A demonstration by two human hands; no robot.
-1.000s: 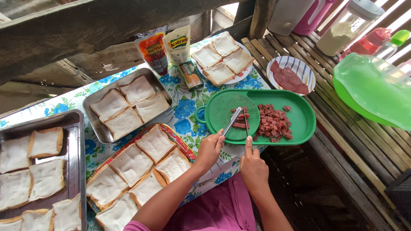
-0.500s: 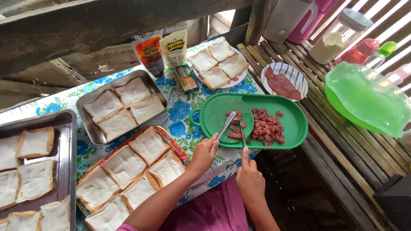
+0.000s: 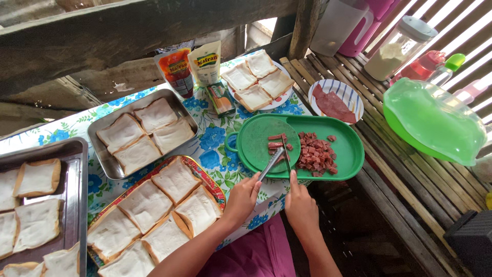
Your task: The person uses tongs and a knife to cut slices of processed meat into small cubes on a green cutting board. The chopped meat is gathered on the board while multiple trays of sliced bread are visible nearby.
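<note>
Hands at the near edge of the green cutting board (image 3: 353, 154): left hand (image 3: 245, 197) closed round the handle of a knife (image 3: 270, 164), right hand (image 3: 301, 205) mostly curled, its forefinger stretched forward onto the board's near rim and holding nothing. From the left hand the knife runs toward 1 o'clock, blade tip ending among a few strips of red meat (image 3: 277, 143) on the round part of the board. These strips lie at about 12 o'clock from both hands, their long axes roughly crosswise to the blade; the right forefinger points straight at them and is the nearer of the two, though apart from them. Just to the strips' 3 o'clock sits a heap of diced meat (image 3: 315, 156). Farther off at 1 o'clock, a striped plate (image 3: 353, 92) carries uncut meat slices. Bread slices fill a patterned tray (image 3: 218, 190) at the left hand's 9 o'clock on the flowered tabletop (image 3: 215, 154).
</note>
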